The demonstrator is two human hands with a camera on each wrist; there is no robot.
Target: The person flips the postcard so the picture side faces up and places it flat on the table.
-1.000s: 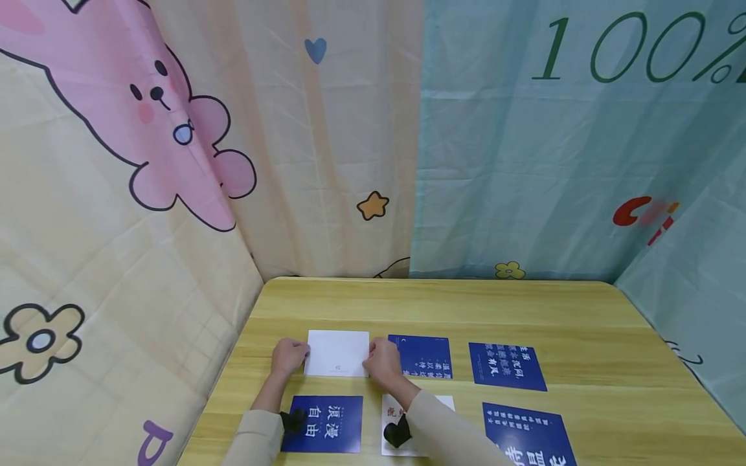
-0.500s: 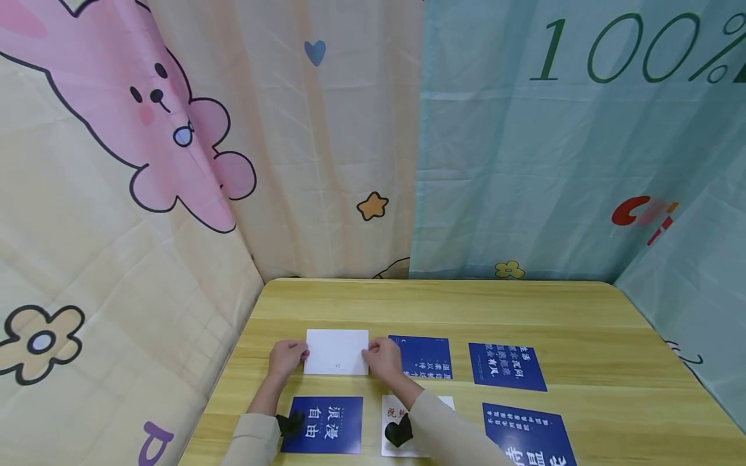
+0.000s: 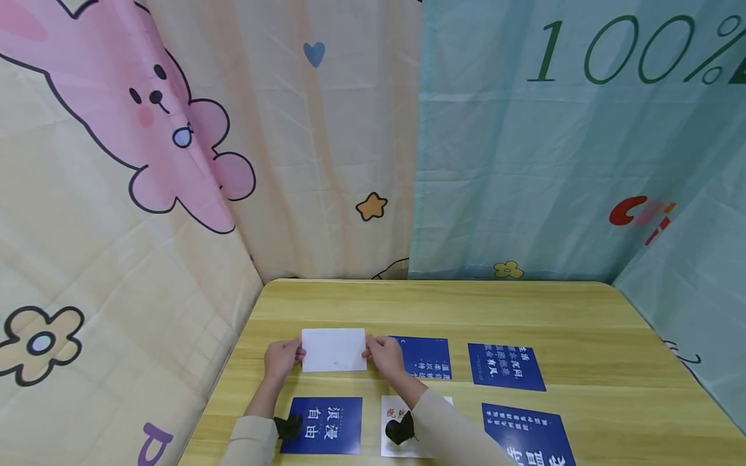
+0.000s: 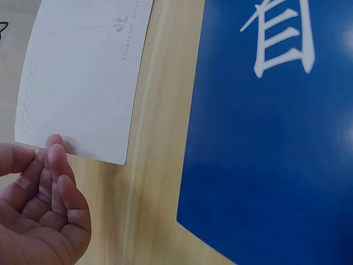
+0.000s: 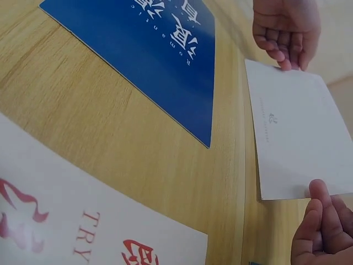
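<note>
A white postcard [image 3: 334, 350] with faint printing and a row of small ovals is held between both hands, its plain side up. My left hand [image 3: 282, 358] pinches its left short edge, fingertips at the card's rim in the left wrist view. On the opposite short edge, my right hand [image 3: 386, 356] pinches the card, its fingertip showing on the face in the right wrist view. The postcard hangs over the wooden table [image 3: 443, 304], with a shadow below it. Just right of my right hand lies a blue card [image 3: 428, 356], partly covered by that hand.
Nearer the body lie a blue card with large white characters [image 3: 326, 427] and a white card with red characters [image 3: 389, 440], the latter partly under the right sleeve. Two more blue cards [image 3: 507, 367], [image 3: 527, 430] lie on the right. Printed curtains [image 3: 326, 149] enclose the table.
Both hands have moved the postcard slightly left and toward the far side. It now looks a little more tilted. The other cards have stayed in place.
</note>
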